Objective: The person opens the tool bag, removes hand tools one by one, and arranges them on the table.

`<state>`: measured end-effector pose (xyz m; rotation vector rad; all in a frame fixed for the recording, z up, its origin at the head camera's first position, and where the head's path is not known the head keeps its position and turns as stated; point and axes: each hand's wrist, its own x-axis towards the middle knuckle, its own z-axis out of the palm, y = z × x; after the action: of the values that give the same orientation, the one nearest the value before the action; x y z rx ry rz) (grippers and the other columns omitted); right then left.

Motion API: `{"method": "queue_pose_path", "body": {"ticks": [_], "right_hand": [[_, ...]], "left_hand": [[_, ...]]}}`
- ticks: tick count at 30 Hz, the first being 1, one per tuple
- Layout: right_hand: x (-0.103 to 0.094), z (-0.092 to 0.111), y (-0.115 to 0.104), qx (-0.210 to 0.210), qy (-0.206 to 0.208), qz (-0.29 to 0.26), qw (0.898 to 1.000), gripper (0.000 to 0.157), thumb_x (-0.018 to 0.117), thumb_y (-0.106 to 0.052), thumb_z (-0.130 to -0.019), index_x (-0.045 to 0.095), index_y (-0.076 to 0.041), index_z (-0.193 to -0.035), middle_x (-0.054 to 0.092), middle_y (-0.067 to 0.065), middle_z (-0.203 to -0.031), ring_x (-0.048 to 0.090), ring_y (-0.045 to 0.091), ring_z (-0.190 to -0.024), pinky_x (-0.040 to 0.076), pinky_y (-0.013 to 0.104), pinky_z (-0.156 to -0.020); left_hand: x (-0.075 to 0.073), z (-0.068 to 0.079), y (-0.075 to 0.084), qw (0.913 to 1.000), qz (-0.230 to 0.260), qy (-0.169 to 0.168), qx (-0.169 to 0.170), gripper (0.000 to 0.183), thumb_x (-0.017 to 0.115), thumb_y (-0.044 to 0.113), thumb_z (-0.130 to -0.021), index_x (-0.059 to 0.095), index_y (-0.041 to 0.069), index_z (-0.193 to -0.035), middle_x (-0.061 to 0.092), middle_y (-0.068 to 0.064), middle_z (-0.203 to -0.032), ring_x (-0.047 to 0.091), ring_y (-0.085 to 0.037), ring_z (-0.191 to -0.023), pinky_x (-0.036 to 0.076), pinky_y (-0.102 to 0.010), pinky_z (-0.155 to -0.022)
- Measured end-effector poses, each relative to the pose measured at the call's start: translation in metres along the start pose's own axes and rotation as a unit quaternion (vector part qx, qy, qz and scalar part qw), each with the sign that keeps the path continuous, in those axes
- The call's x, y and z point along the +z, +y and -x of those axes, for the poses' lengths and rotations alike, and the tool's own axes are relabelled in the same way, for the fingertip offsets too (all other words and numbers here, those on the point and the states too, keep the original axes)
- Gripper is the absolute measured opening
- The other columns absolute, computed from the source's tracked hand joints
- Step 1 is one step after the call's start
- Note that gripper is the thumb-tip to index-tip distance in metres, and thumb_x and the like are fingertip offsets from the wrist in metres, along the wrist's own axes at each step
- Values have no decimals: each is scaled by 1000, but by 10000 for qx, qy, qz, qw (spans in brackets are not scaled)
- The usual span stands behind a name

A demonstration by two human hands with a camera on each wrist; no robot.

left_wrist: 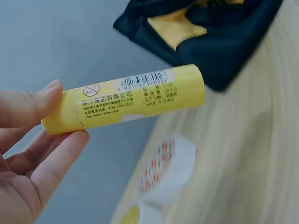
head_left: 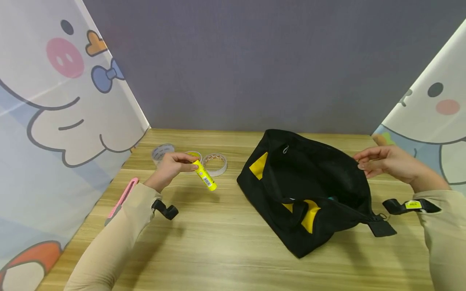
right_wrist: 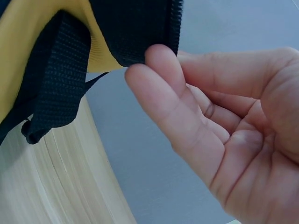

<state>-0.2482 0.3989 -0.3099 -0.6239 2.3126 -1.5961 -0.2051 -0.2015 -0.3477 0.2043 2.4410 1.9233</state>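
A yellow glue stick (head_left: 205,176) is pinched at one end between the thumb and fingers of my left hand (head_left: 169,169), above the table. Its barcode and printed label face the camera in the left wrist view. My right hand (head_left: 387,165) pinches the zippered rim of a black bag (head_left: 291,226) with yellow patches. The bag's mouth gapes, and a small teal bit (head_left: 332,198) shows inside; what it belongs to is hidden. In the right wrist view the zipper edge (right_wrist: 175,28) lies between thumb and fingertips.
Behind my left hand lie a white tape roll (head_left: 215,173), a yellow-cored roll (head_left: 194,154) and a clear tape roll (head_left: 162,151). A pink utility knife (head_left: 125,196) lies at the table's left edge. A grey wall (head_left: 233,64) rises at the back.
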Motion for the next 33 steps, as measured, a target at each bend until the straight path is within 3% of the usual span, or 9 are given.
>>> {"method": "queue_pose_path", "body": {"ticks": [3,7,11,15,21,27,30,33], "right_hand": [[0,0,0,-9,-2,2,10000,51,50,24,-90,76,-18,-105,68,2,-92,67,14,-76,60,30,-60],[-1,1,-1,-32,-44,-21,10000,50,50,23,-91,76,-18,-106,69,2,-92,68,14,-76,60,30,-61],[1,2,-3,-55,-90,101,9999,48,51,20,-92,75,-19,-107,69,2,-92,68,15,-76,60,31,-61],[2,1,-5,-91,-143,115,9998,48,51,20,-92,75,-18,-107,69,2,-92,68,16,-75,60,31,-62],[2,3,-4,-73,-125,8,9999,49,49,22,-92,76,-17,-107,68,3,-92,68,16,-74,60,31,-61],[2,4,-5,-6,-78,74,9999,50,49,22,-92,76,-18,-106,68,2,-92,68,16,-73,60,30,-61],[3,4,-6,2,-75,82,9999,50,49,22,-92,75,-18,-106,68,2,-92,67,16,-74,60,30,-61],[3,3,-6,-4,-82,85,9999,50,49,22,-92,75,-18,-107,68,2,-92,67,16,-74,60,31,-61]], "left_hand": [[-14,10,-7,9998,-200,26,-90,36,75,-3,-84,66,-12,-118,71,-12,-113,65,-12,-91,57,-25,-81],[-30,23,-11,9980,-581,110,-235,35,76,2,-85,70,-3,-119,69,-8,-119,62,-12,-98,55,-24,-83],[-47,36,-10,9947,-951,305,-243,35,77,5,-84,72,-1,-118,69,-2,-115,61,-11,-100,54,-23,-83],[-59,48,-7,9861,-1627,287,-188,35,77,6,-84,71,-4,-117,68,-12,-117,60,-20,-105,54,-22,-82],[-68,60,-5,9669,-2546,139,-18,30,78,3,-81,75,-2,-111,68,-18,-118,59,-33,-113,52,-33,-91],[-70,67,-8,9607,-2773,-63,-107,27,79,2,-80,78,3,-107,69,-15,-117,54,-39,-122,49,-54,-97],[-73,70,-10,9581,-2857,-205,-62,26,80,3,-80,78,5,-106,70,-13,-115,53,-39,-122,50,-54,-94],[-77,73,-11,9562,-2904,-356,-60,27,81,5,-80,77,6,-107,71,-10,-111,59,-32,-110,53,-44,-87]]}}
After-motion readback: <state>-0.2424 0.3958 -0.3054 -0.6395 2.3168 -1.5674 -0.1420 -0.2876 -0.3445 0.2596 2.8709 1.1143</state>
